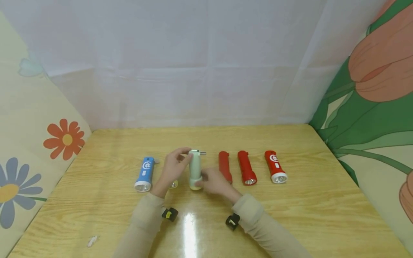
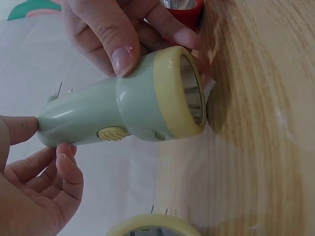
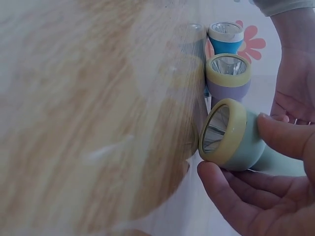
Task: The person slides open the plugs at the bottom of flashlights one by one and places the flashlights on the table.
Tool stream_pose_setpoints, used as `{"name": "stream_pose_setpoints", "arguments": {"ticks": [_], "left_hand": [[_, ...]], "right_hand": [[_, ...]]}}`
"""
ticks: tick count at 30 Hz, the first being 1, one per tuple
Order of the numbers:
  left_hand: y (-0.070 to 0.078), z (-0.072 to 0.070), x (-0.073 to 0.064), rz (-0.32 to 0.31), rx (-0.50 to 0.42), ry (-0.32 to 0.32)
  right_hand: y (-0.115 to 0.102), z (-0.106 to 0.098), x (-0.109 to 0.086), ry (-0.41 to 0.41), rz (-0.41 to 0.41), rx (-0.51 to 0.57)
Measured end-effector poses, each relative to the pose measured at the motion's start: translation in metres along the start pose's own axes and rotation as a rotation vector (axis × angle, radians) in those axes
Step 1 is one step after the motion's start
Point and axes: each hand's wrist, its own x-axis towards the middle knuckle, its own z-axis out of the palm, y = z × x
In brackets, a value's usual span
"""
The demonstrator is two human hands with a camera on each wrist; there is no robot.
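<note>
Both hands hold a pale green flashlight [image 1: 195,165] with a yellow rim, near the middle of the wooden table. Its lens end points toward the person, the yellow rim close to the tabletop, and a metal prong [image 1: 203,153] sticks out sideways at the tail. My left hand [image 1: 172,168] pinches the tail between thumb and fingers. At the lens end, my right hand [image 1: 214,182] grips the head, thumb [image 2: 122,59] on one side and fingers on the other. A yellow slide switch [image 2: 113,133] shows on the body. Under the left hand, a purple flashlight [image 3: 229,90] with a yellow rim is mostly hidden in the head view.
A blue flashlight [image 1: 146,173] lies at the left end of the row. To the right lie three red ones: one [image 1: 224,163] partly behind the right hand, a second [image 1: 246,168], and a white-rimmed third [image 1: 274,166]. A whitish patch [image 1: 92,241] marks the table's [image 1: 322,215] front left.
</note>
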Motion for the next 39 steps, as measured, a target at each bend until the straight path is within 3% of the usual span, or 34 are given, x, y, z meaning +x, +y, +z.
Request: {"name": "stream_pose_setpoints", "arguments": {"ticks": [13, 24, 39], "left_hand": [[-0.004, 0.003, 0.003, -0.037, -0.021, 0.008], [-0.01, 0.006, 0.004, -0.052, -0.115, 0.006], [-0.012, 0.008, 0.007, -0.081, -0.09, -0.01]], "right_hand": [[0.0, 0.001, -0.002, -0.001, 0.005, 0.014], [0.001, 0.002, -0.001, 0.005, 0.0, 0.026], [0.001, 0.003, -0.001, 0.02, -0.021, 0.029]]}}
